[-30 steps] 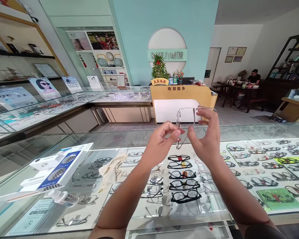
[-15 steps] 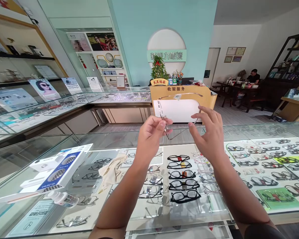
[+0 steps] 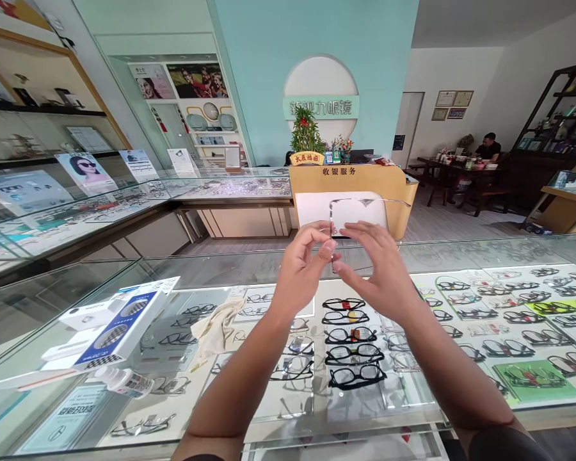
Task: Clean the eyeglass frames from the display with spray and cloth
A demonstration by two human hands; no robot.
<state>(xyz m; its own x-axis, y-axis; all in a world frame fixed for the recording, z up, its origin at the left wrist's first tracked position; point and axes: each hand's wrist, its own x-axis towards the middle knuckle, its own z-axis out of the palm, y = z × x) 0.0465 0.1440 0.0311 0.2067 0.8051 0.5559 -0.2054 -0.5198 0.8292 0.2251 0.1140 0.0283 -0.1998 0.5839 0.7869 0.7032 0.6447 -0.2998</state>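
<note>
A pair of thin-rimmed eyeglasses (image 3: 331, 214) is held up over the glass counter, turned side-on, one temple stretching to the right. My left hand (image 3: 300, 269) pinches the frame between thumb and fingers. Close on the other side, my right hand (image 3: 381, 269) has its fingers stretched out and its thumb apart from them. Its fingertips come near the frame; whether they touch it I cannot tell. Part of the glasses is hidden behind my hands. Below my hands lies a column of black-framed glasses (image 3: 355, 354) in the display.
At the left on the glass counter (image 3: 153, 269) are a blue-and-white box (image 3: 118, 330), a white bottle (image 3: 125, 382) and a cream cloth (image 3: 218, 330). More frames lie at the right, some on a green card (image 3: 537, 382). Beyond stands a wooden cash desk (image 3: 398, 192); a person (image 3: 488, 150) sits far right.
The eyeglasses have moved slightly right and turned more side-on in my left hand. My right hand has moved left, from beside the far temple to close by the front of the frame.
</note>
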